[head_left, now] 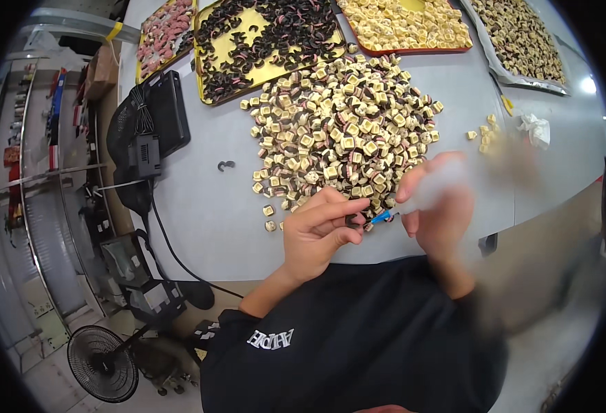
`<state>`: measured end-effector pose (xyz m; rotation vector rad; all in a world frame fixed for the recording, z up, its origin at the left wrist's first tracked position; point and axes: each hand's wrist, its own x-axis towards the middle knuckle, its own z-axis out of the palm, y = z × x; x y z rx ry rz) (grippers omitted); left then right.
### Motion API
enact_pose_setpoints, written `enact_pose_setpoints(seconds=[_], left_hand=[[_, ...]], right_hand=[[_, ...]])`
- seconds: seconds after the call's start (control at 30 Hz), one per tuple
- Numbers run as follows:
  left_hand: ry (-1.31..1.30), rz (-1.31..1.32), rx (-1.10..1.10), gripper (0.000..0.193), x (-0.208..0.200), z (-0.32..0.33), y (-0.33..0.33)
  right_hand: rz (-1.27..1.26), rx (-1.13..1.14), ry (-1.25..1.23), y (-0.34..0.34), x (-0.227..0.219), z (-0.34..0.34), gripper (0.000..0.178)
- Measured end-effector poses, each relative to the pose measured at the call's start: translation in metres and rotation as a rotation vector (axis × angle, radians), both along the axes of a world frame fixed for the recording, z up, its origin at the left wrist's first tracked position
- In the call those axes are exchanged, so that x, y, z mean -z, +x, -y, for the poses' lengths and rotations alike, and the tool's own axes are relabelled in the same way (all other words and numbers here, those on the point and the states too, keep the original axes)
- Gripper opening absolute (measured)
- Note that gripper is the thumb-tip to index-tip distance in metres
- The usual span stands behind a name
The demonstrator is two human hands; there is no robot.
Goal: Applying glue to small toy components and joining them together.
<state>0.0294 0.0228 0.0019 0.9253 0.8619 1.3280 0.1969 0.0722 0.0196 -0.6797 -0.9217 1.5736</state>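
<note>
My left hand pinches a small dark curved piece between thumb and fingers, close to the table's near edge. In my right hand is a whitish squeeze bottle, blurred by motion, with a narrow blue tip. That tip points left and meets or nearly meets the dark piece; I cannot tell which. Just beyond both hands spreads a large pile of small cream, black and pink square pieces. A loose black curved piece lies left of the pile.
Along the far side stand a yellow tray of black curved pieces, a tray of pink pieces, a tray of cream pieces and a lined tray of mixed pieces. A crumpled tissue lies right; a black device with cable sits left.
</note>
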Motion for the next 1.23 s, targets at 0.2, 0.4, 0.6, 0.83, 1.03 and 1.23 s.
enact_pose_setpoints(seconds=[0.2,0.4,0.6,0.83,1.03,1.23], left_hand=[[0.055,-0.017,-0.031,0.034,0.0038,0.0001,0.0002],[0.084,-0.046,-0.059,0.034,0.0043,-0.0014,-0.0003],[0.082,-0.189,-0.097,0.04,0.0029,-0.0029,0.0031],[0.073,-0.218,-0.106,0.04,0.005,-0.0017,0.0033],[0.071,-0.231,-0.111,0.041,0.0055,-0.0025,0.0033],[0.116,-0.286,-0.082,0.04,0.004,-0.0042,0.0006]], right_hand=[[-0.008,-0.012,0.015,0.0014,0.0055,-0.001,0.04],[0.02,-0.028,0.042,0.0009,0.0016,0.0,0.04],[0.022,-0.016,0.021,0.0002,0.0025,0.0009,0.04],[0.053,-0.009,0.059,0.0012,0.0072,0.0001,0.041],[0.093,0.021,0.084,0.004,0.0094,0.0005,0.042],[0.098,0.059,0.108,0.0045,0.0076,0.002,0.043]])
